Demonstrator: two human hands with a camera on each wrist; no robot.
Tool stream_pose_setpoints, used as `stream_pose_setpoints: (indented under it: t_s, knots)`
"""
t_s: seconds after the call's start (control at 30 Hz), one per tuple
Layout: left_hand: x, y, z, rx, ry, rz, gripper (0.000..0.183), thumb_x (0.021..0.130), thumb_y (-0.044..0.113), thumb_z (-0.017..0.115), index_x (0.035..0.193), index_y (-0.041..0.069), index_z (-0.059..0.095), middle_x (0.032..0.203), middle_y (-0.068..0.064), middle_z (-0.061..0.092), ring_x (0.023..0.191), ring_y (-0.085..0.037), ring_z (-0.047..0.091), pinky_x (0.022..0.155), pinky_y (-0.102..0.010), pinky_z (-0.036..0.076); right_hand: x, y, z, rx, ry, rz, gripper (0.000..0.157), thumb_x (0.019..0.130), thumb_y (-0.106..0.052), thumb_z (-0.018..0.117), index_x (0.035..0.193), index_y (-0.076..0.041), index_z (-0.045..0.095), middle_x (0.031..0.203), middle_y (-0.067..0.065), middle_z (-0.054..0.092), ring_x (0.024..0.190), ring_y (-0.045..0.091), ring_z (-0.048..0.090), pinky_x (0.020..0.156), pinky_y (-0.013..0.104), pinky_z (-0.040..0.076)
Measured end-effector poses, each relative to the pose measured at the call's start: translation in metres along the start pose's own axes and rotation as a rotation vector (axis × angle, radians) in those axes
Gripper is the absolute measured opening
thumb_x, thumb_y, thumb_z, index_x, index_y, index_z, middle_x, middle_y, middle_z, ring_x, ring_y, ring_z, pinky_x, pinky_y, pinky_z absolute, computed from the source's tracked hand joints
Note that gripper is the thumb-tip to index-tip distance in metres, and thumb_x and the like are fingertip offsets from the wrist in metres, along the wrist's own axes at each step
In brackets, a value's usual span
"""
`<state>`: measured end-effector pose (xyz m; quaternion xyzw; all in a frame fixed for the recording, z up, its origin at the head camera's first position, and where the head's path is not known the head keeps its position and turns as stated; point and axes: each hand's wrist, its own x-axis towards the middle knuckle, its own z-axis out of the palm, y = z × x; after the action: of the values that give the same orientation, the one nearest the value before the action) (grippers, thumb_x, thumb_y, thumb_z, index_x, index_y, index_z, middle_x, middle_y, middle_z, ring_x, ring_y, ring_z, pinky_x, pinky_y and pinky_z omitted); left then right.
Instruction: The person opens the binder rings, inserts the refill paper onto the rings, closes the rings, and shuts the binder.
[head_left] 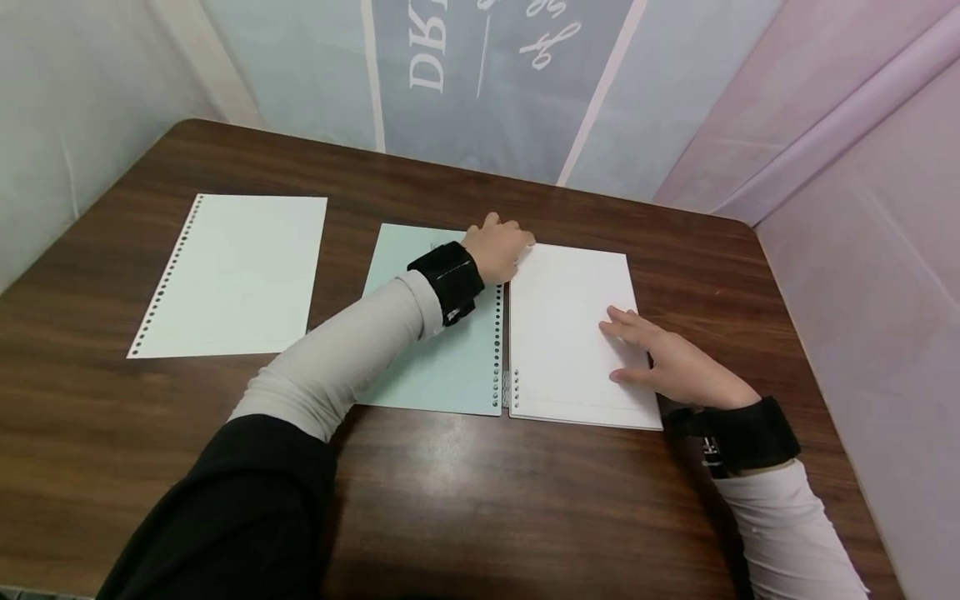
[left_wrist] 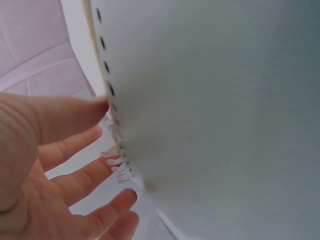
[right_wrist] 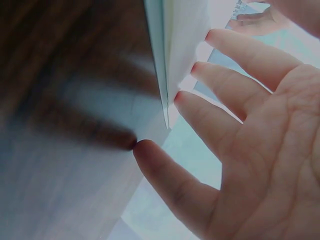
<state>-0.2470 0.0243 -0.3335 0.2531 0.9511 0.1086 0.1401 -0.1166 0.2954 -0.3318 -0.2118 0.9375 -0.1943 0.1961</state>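
Observation:
A loose-leaf notebook lies open, its mint cover sheet (head_left: 442, 367) on the left and a stack of white pages (head_left: 570, 333) on the right. Between them runs a clear plastic ring binding (head_left: 506, 389). At the top of that binding is my left hand (head_left: 498, 252); its wrist view shows the thumb at the punched edge and fingers around the clear rings (left_wrist: 119, 162). My right hand (head_left: 678, 367) spreads its fingers over the right edge of the white pages, thumb apart. Its palm and nearly straight fingers (right_wrist: 235, 135) show in the right wrist view.
A separate white punched sheet (head_left: 240, 275) lies to the left on the dark wooden table (head_left: 427, 500). Printed fabric (head_left: 495, 108) hangs behind the table's far edge. Pale cloth walls (head_left: 885, 250) stand close at both sides.

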Motion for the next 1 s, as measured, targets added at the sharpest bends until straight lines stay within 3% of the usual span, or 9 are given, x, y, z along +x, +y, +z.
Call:
stream_pose_setpoints:
  t_s: [0.13, 0.37, 0.67, 1.0]
  knots:
    - [-0.007, -0.004, -0.002, -0.044, -0.026, -0.007, 0.055, 0.096, 0.023, 0.065, 0.148, 0.022, 0.046, 0.148, -0.006, 0.047, 0.139, -0.034, 0.028, 0.106, -0.050, 0.034, 0.001, -0.001, 0.001, -0.002, 0.002, -0.017, 0.070, 0.090, -0.021, 0.074, 0.150, -0.004, 0.042, 0.163, 0.019, 0.025, 0.151, 0.042, 0.021, 0.111, 0.061, 0.031]
    - [-0.022, -0.014, -0.013, -0.164, -0.045, -0.001, 0.056, 0.099, 0.032, 0.060, 0.151, 0.022, 0.042, 0.155, -0.005, 0.039, 0.144, -0.034, 0.020, 0.108, -0.052, 0.029, 0.001, -0.003, -0.001, -0.001, 0.004, -0.020, 0.069, 0.090, -0.021, 0.073, 0.149, -0.003, 0.042, 0.162, 0.020, 0.025, 0.150, 0.043, 0.021, 0.111, 0.061, 0.030]
    - [-0.045, -0.024, -0.018, -0.267, 0.033, 0.077, 0.054, 0.100, 0.032, 0.058, 0.150, 0.019, 0.043, 0.154, -0.006, 0.040, 0.145, -0.036, 0.018, 0.102, -0.055, 0.034, -0.003, -0.004, -0.002, 0.022, 0.037, -0.021, 0.061, 0.094, -0.027, 0.068, 0.145, -0.002, 0.047, 0.161, 0.024, 0.026, 0.148, 0.046, 0.025, 0.109, 0.063, 0.032]
    - [-0.085, -0.037, -0.031, -0.228, 0.120, 0.068, 0.054, 0.099, 0.032, 0.059, 0.149, 0.021, 0.044, 0.153, -0.003, 0.043, 0.144, -0.032, 0.024, 0.104, -0.058, 0.033, -0.002, -0.006, -0.003, 0.040, 0.056, -0.017, 0.054, 0.098, -0.029, 0.064, 0.144, -0.006, 0.048, 0.160, 0.025, 0.027, 0.147, 0.046, 0.026, 0.107, 0.063, 0.033]
